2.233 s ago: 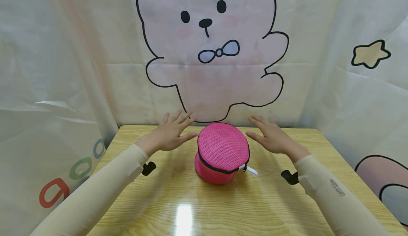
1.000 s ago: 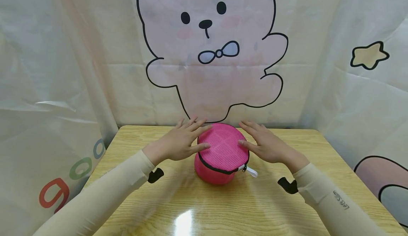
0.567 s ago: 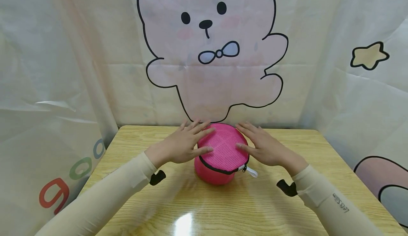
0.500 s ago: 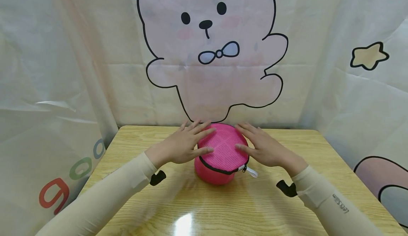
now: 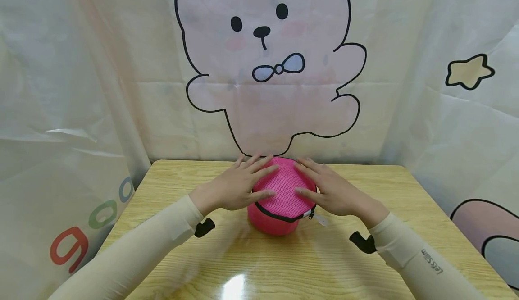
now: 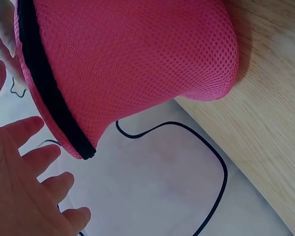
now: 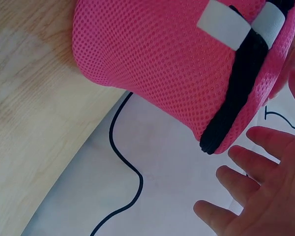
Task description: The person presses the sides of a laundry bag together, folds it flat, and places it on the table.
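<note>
A pink mesh laundry bag [image 5: 285,192] with a flat round top stands upright on the table, narrower toward its base. Its black zipper [image 6: 44,83] runs round the top edge, and a white tab [image 7: 223,24] hangs on the right side. My left hand [image 5: 234,186], fingers spread, is over the left part of the top in the head view. My right hand [image 5: 338,192] mirrors it on the right, fingers straight. Both wrist views show gaps between the visible fingertips and the bag's rim; neither hand grips it.
The wooden table [image 5: 259,264] shows a bright reflection near the front. Its far edge meets a pale curtain [image 5: 162,129] printed with a bear, and similar cloth hangs on both sides. Black mounts [image 5: 204,227] stick out below each wrist.
Both hands have moved inward and slightly down, from beside the laundry bag to over its top. The fingers stay spread. The bag has not moved.
</note>
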